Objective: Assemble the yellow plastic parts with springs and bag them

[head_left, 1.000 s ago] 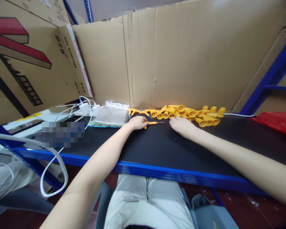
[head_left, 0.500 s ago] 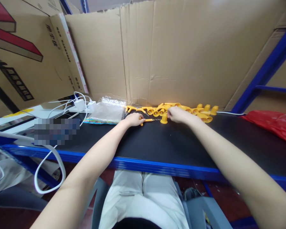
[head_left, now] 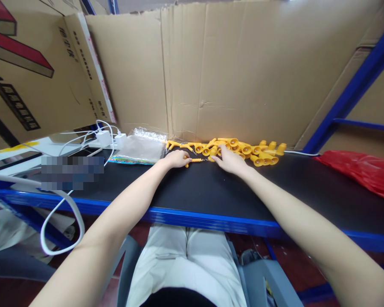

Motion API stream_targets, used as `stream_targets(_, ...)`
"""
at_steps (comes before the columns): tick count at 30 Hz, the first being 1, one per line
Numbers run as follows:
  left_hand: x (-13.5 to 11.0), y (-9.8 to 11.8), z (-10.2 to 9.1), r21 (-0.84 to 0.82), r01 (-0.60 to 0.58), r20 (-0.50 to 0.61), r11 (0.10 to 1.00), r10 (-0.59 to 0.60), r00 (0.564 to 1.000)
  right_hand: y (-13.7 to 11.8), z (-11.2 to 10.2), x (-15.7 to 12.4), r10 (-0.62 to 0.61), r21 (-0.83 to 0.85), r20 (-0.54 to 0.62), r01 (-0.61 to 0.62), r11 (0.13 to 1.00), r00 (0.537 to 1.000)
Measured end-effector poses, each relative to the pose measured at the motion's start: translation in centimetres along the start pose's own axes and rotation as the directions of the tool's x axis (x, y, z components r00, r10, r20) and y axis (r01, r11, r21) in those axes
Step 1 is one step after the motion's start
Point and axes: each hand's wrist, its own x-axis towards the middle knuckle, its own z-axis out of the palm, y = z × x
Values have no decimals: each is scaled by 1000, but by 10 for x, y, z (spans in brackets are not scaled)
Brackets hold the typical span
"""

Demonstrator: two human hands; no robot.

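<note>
My left hand [head_left: 176,159] is closed around a small yellow plastic piece with a ribbed stem [head_left: 196,160], which points right from my fingers. A thin, pale, wavy cord [head_left: 206,160] runs from the stem's tip to a yellow cup-shaped piece [head_left: 212,152]. My right hand [head_left: 231,161] is at that cup, thumb in front of it and fingers behind; part of the cup is hidden. Beyond both hands, along the cardboard, lies a row of more yellow cups [head_left: 246,149] and forked yellow sticks [head_left: 179,145].
A clear plastic bag [head_left: 137,147] lies left of my hands, near white chargers and cables [head_left: 104,137]. Red plastic [head_left: 358,170] lies at the right. A tall cardboard sheet [head_left: 243,72] stands behind the black tabletop [head_left: 195,192], and a blue rail [head_left: 211,222] edges its front.
My right hand has come from beside the upright cup onto it, with the thumb now spread forward. The cup has shifted slightly left and back. My left hand keeps its hold.
</note>
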Motion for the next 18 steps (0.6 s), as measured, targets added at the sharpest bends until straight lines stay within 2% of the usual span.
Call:
stream_targets(4,0,0,0,0,1,7,1000,-1,1000,1,7,1,-92,46,2,91,995,996)
stream_targets(6,1,0,0,2,-6,8,1000,6,1000,2,7,1,-94,59,-15,95,994,995)
stream_targets(12,0,-3,0,-37,-27,5,999,27,1000,3,1,3,5,61,-85,0,998,996)
stream_targets(18,1,-4,0,-110,-28,9,994,29,1000,13,17,13,130,190,-82,-112,975,988)
